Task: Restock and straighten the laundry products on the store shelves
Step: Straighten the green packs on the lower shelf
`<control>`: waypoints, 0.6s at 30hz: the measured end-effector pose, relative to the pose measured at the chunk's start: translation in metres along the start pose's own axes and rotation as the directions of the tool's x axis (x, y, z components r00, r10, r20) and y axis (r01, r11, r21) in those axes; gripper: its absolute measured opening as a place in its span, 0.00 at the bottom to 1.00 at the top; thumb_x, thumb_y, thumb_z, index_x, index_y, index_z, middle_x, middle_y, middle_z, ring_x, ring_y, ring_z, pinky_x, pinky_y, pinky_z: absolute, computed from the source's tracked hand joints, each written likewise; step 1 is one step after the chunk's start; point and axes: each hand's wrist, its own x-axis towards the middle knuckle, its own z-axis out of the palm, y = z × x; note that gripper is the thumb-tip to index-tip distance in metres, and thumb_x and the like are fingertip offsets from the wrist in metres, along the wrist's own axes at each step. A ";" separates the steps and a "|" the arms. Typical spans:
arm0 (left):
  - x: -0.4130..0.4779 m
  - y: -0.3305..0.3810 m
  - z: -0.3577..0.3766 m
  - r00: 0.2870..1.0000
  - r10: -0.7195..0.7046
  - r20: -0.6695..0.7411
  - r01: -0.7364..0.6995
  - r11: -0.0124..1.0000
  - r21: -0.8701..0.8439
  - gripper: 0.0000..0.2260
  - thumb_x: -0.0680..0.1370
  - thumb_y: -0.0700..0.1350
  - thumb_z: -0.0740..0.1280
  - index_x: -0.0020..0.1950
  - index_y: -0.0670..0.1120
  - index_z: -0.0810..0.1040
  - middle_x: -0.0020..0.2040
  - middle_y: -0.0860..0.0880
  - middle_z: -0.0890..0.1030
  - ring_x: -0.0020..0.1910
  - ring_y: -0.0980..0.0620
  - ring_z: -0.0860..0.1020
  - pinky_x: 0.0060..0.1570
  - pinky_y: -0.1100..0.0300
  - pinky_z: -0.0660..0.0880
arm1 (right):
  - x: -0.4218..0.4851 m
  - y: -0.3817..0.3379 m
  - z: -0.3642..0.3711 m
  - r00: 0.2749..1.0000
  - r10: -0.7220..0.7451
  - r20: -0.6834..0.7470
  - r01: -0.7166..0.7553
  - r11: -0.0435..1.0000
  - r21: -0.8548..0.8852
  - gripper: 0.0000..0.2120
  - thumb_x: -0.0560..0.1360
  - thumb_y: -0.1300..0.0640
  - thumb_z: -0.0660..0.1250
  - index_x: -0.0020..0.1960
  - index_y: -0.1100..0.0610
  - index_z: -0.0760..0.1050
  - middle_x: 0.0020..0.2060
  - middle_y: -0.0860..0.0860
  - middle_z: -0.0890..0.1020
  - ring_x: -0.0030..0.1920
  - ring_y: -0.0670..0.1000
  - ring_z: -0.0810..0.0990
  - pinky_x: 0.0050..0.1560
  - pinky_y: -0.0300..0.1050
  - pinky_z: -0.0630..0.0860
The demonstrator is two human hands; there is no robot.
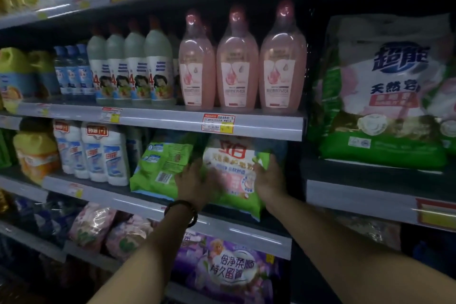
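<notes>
Between hands (195, 180), glossy pillowy pouch (233, 180)

- A green-and-white detergent bag (234, 175) with red lettering stands upright, front outward, at the shelf (234, 232) edge, gripped at its sides by the left hand (195, 180) and right hand (269, 177).
- A second green bag (160, 168) leans just left, barcode side out.
</notes>
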 end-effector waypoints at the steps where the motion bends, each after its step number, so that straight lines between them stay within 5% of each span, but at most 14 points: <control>1: 0.000 -0.002 0.010 0.998 0.010 0.057 -0.011 0.999 0.032 0.33 0.73 0.68 0.62 0.74 0.53 0.70 0.64 0.43 0.80 0.62 0.36 0.78 0.64 0.40 0.73 | 0.000 0.007 0.003 1.000 0.000 -0.022 -0.002 0.998 -0.056 0.17 0.84 0.53 0.63 0.73 0.49 0.69 0.64 0.57 0.82 0.61 0.61 0.82 0.61 0.65 0.81; 5: -0.022 -0.006 0.033 0.989 0.085 0.117 -0.104 0.981 0.163 0.40 0.73 0.72 0.51 0.79 0.50 0.67 0.74 0.37 0.70 0.69 0.34 0.70 0.68 0.43 0.69 | -0.011 0.013 -0.001 1.000 0.001 -0.016 -0.004 0.976 -0.218 0.26 0.86 0.54 0.60 0.81 0.52 0.57 0.66 0.60 0.79 0.61 0.64 0.82 0.60 0.60 0.81; 10: -0.036 -0.013 0.040 0.989 0.134 0.058 -0.145 0.960 0.240 0.40 0.77 0.68 0.48 0.80 0.44 0.68 0.74 0.32 0.70 0.69 0.29 0.71 0.69 0.39 0.68 | -0.028 -0.004 -0.005 0.998 0.066 -0.020 -0.069 0.920 -0.385 0.25 0.84 0.59 0.64 0.77 0.61 0.59 0.67 0.64 0.78 0.65 0.66 0.80 0.63 0.59 0.79; 12: -0.041 -0.012 0.042 0.987 0.116 0.112 -0.142 0.953 0.268 0.41 0.77 0.68 0.42 0.84 0.45 0.60 0.80 0.32 0.63 0.77 0.30 0.64 0.74 0.40 0.63 | -0.050 -0.010 -0.003 0.997 0.009 -0.080 -0.048 0.867 -0.497 0.33 0.81 0.59 0.68 0.80 0.62 0.55 0.73 0.64 0.70 0.72 0.66 0.73 0.69 0.60 0.74; 15: -0.039 -0.018 0.039 0.979 0.110 0.169 -0.150 0.958 0.244 0.38 0.78 0.66 0.43 0.83 0.47 0.61 0.82 0.36 0.61 0.80 0.34 0.60 0.76 0.44 0.63 | -0.088 -0.009 -0.001 0.947 -0.310 0.087 0.273 0.632 -0.725 0.47 0.77 0.51 0.70 0.85 0.59 0.44 0.82 0.66 0.50 0.81 0.67 0.53 0.80 0.61 0.59; 18: -0.042 -0.017 0.023 0.982 0.187 0.042 -0.191 0.962 0.196 0.18 0.79 0.52 0.61 0.67 0.48 0.77 0.66 0.42 0.77 0.66 0.36 0.74 0.63 0.45 0.74 | -0.091 0.003 0.005 0.780 -0.491 0.387 0.568 0.296 -0.768 0.45 0.76 0.51 0.65 0.86 0.56 0.46 0.83 0.66 0.42 0.84 0.68 0.41 0.82 0.68 0.47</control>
